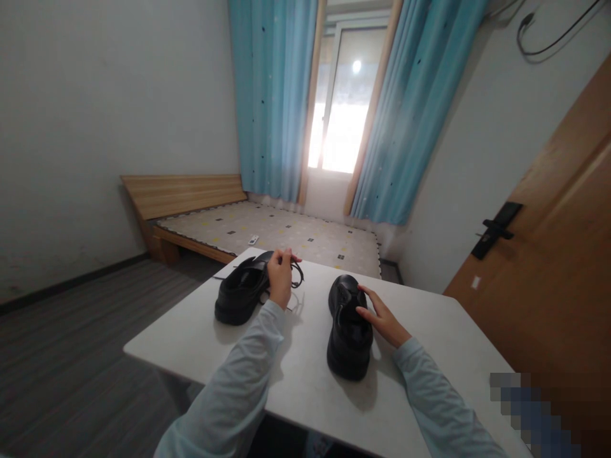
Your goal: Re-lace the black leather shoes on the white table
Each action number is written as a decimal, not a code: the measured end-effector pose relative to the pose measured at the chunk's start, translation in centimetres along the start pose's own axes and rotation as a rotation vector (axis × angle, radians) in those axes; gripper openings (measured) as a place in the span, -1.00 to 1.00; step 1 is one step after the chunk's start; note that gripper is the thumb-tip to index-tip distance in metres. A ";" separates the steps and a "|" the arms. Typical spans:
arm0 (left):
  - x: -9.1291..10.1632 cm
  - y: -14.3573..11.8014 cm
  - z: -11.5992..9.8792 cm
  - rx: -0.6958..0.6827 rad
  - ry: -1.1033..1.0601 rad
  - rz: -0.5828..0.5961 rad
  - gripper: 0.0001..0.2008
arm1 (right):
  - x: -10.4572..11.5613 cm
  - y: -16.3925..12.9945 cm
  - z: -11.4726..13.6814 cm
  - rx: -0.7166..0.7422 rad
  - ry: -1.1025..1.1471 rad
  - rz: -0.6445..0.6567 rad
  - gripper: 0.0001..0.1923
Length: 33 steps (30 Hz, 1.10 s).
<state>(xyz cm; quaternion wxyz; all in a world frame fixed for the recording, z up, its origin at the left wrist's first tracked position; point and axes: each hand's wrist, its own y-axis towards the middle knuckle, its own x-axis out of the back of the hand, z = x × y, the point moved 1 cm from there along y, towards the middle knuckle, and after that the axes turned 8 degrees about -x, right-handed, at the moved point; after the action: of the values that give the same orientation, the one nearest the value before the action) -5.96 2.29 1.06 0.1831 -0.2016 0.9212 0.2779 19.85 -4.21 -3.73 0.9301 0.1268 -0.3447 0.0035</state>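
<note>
While two shoes (243,292) lie, hands (280,275) touching

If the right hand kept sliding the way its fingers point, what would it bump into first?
The right hand points left and slightly away, its fingers already resting on the black shoe. So it would probably push against that shoe at once; beyond lies bare table.

Nothing here can be read: no lettering, brand mark or number shows on either black shoe (238,296), the white table (305,394), the curtains (272,95) or the wooden door (548,254).
</note>
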 end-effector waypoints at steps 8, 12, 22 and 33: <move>-0.1 -0.8 -1.9 -0.333 0.474 0.124 -0.66 | 0.0 0.1 0.0 0.013 0.001 0.006 -0.38; -0.3 -1.2 -1.4 -0.316 1.032 0.354 -0.76 | 0.0 0.1 0.2 0.025 -0.007 0.016 -0.36; 1.0 -1.6 1.5 -0.193 1.606 0.900 -0.73 | -0.1 0.1 0.1 0.019 0.010 0.012 -0.39; 2.0 -1.8 1.3 -0.088 1.708 0.873 -0.70 | 0.1 0.0 0.7 0.005 -0.003 0.020 -0.38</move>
<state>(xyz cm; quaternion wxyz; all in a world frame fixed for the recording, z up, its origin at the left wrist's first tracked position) -6.54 1.07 -1.67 -0.6771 0.0180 0.7266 0.1151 19.49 -4.36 -3.19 0.9292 0.1255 -0.3473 0.0136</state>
